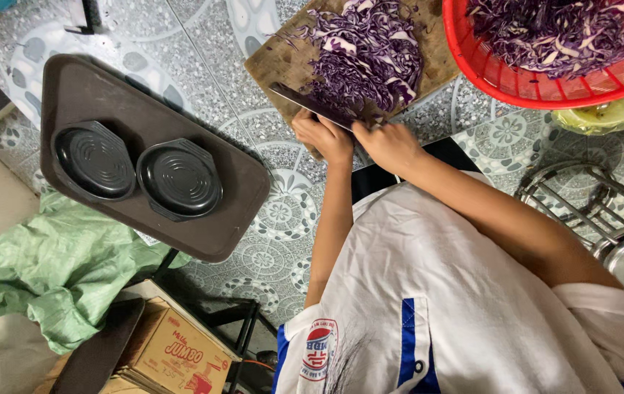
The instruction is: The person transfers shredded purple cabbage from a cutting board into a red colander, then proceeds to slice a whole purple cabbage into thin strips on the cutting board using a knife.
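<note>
In the head view, the person looks down over a white shirt with blue stripes at both hands, which meet at the near edge of a wooden cutting board (283, 62) lying on the patterned tile floor (202, 51). The left hand (324, 137) is clenched around the handle of a knife (310, 104), whose dark blade runs up and to the left from the hand across the board. The right hand (388, 144) sits just beside the left, touching it, fingers curled down against the near end of a heap of shredded purple cabbage (367, 55); whether it grips anything I cannot tell. The cabbage lies on the board just beyond both hands. Beyond the right hand and off to its right, a red plastic basket (472, 69) holds more shredded cabbage. Well to the left of the left hand, a brown tray (100, 95) carries two black bowls (180, 179) side by side.
</note>
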